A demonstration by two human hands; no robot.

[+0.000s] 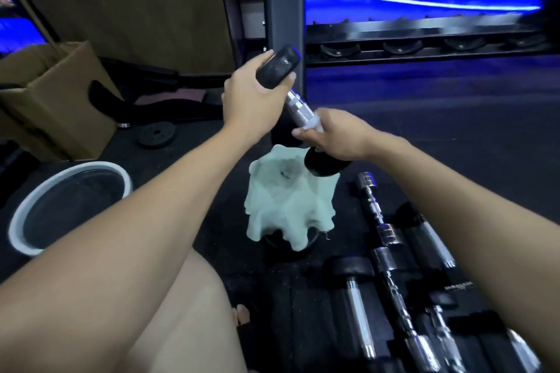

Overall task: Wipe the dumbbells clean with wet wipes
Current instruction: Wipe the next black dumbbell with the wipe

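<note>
Several things crowd the dark rubber floor: an open cardboard box (57, 100) at the left, a white-rimmed bin (65, 206) nearer the camera, a black weight plate (156, 135) lying flat beside the box, and a pale green cloth (289, 206) draped over a dark object directly below the hands. A grey rack upright (283, 15) stands just behind the raised weight, with an empty dumbbell rack (424, 42) stretching right.

The held dumbbell (298, 107) tilts in the air, one black head up and away, the other down above the cloth. The left hand (251, 100) is clamped around the upper head. The right hand (339, 136) is curled tight around the lower part of the chrome handle with a white wet wipe (315, 124) pinched between fingers and metal.

At least four more dumbbells (391, 266) lie side by side on the floor at the lower right, partly hidden by the right forearm, so the exact count is unclear.
</note>
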